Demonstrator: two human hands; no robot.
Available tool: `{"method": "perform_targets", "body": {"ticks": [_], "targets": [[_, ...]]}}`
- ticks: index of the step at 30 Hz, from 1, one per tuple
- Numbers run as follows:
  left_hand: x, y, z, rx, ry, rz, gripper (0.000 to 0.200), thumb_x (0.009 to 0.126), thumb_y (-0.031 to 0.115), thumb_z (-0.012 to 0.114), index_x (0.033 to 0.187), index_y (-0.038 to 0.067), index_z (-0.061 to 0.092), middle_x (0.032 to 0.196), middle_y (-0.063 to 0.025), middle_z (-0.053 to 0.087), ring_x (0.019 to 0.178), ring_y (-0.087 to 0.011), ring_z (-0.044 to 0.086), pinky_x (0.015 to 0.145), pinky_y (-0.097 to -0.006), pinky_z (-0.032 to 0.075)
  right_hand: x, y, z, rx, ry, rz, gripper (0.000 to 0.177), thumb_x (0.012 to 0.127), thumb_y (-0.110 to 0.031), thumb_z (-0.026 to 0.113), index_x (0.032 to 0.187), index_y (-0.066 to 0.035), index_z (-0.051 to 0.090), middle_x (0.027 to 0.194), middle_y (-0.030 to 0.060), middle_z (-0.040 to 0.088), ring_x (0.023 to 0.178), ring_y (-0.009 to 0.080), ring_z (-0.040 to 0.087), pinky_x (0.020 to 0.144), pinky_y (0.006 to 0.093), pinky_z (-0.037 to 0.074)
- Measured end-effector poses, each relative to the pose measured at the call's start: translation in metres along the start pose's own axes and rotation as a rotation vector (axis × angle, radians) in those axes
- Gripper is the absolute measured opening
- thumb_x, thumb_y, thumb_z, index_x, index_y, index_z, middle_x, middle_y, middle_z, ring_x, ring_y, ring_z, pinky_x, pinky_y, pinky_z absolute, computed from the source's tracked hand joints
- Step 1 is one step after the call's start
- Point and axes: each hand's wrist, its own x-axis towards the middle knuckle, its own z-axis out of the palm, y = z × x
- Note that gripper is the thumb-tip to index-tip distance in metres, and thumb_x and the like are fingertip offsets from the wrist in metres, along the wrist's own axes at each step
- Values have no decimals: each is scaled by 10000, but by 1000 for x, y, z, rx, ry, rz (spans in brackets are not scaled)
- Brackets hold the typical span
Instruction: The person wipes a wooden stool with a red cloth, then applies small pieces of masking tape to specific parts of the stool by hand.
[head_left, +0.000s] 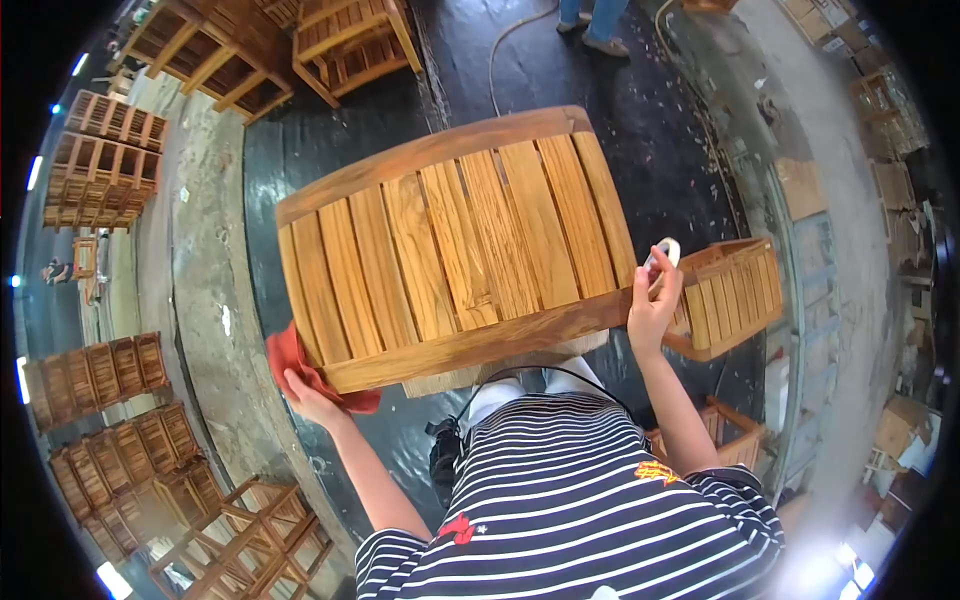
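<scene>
A slatted wooden piece of furniture [470,240], with a curved far edge and dark gaps between its slats, lies tilted in front of me. At its near left corner, my left hand [312,398] presses a bunched red cloth [288,352] against the wood, fingers wrapped round the cloth. My right hand [652,312] is at the near right corner, its fingers pinching a whitish ring like a roll of tape [671,248]. The underside of the furniture is hidden from me.
Beside my right hand stands a smaller slatted wooden piece [735,300]. Black sheeting [340,150] covers the floor. Stacked wooden furniture [105,160] lines the left side, and more [350,50] stands ahead. A hose [495,60] runs near another person's feet [606,45].
</scene>
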Motion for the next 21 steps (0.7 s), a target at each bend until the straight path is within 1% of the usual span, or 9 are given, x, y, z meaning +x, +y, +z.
{"method": "perform_targets", "body": {"ticks": [2, 5, 8, 10, 12, 14, 17, 20, 21], "targets": [[-21, 15, 30, 36, 204, 160, 455, 910, 218, 347, 1326, 34, 331, 1329, -133, 382, 1184, -283, 417, 1005, -404, 329, -2, 3, -2, -20, 22, -118, 240, 845, -22, 501, 1082, -19, 542, 955, 73, 490, 837, 160, 470, 758, 267, 393], [-16, 6, 34, -176, 204, 204, 456, 903, 197, 343, 1330, 39, 318, 1318, -142, 380, 1167, -279, 430, 999, -400, 340, -9, 10, -3, 35, 51, -89, 231, 842, 3, 481, 1070, 5, 521, 947, 87, 492, 833, 175, 478, 747, 273, 398], [-19, 9, 33, -104, 185, 137, 442, 921, 212, 318, 1327, 38, 322, 1334, -137, 373, 1152, -274, 450, 988, -383, 355, -12, 10, -9, -2, 52, -226, 271, 874, 17, 421, 1144, 13, 444, 986, 99, 480, 869, 158, 489, 770, 269, 418], [-15, -2, 23, -114, 214, 110, 435, 919, 199, 333, 1321, 34, 327, 1304, -166, 393, 1138, -281, 462, 979, -397, 369, 0, -2, -14, -198, -45, -645, 278, 799, 77, 448, 1075, 44, 471, 941, 157, 525, 853, 263, 487, 739, 363, 404], [-15, -6, 17, -99, 261, 67, 427, 914, 189, 354, 1310, 29, 342, 1287, -158, 417, 1130, -275, 469, 975, -396, 374, 5, -10, -17, -235, -134, -624, 265, 792, 21, 530, 1054, -9, 507, 1032, 147, 559, 953, 267, 478, 812, 377, 372], [-16, 1, 26, -81, 260, 85, 423, 907, 179, 342, 1306, 37, 345, 1294, -139, 406, 1143, -270, 453, 982, -394, 365, 19, -37, -10, -488, -346, -976, 315, 778, -94, 608, 1084, -111, 536, 1149, 73, 552, 1082, 237, 424, 901, 372, 300], [-17, 3, 27, -83, 262, 88, 418, 900, 164, 329, 1300, 44, 351, 1306, -119, 392, 1159, -263, 434, 993, -393, 352, 17, -59, 4, -568, -641, -912, 336, 766, -257, 646, 1088, -207, 566, 1229, 23, 511, 1188, 248, 318, 974, 393, 228], [-17, 7, 28, -179, 249, 57, 416, 897, 152, 327, 1297, 39, 356, 1317, -119, 384, 1180, -261, 417, 1009, -398, 337, 8, -56, -5, -484, -697, -900, 383, 761, -359, 621, 1121, -246, 552, 1292, 21, 444, 1212, 247, 273, 993, 393, 200], [-17, 7, 30, -173, 240, 105, 417, 903, 156, 330, 1301, 33, 352, 1310, -129, 396, 1162, -263, 437, 1000, -395, 347, 4, -53, -8, -534, -696, -1017, 434, 752, -460, 596, 1158, -322, 527, 1329, 16, 390, 1244, 256, 203, 1009, 404, 166]]}}
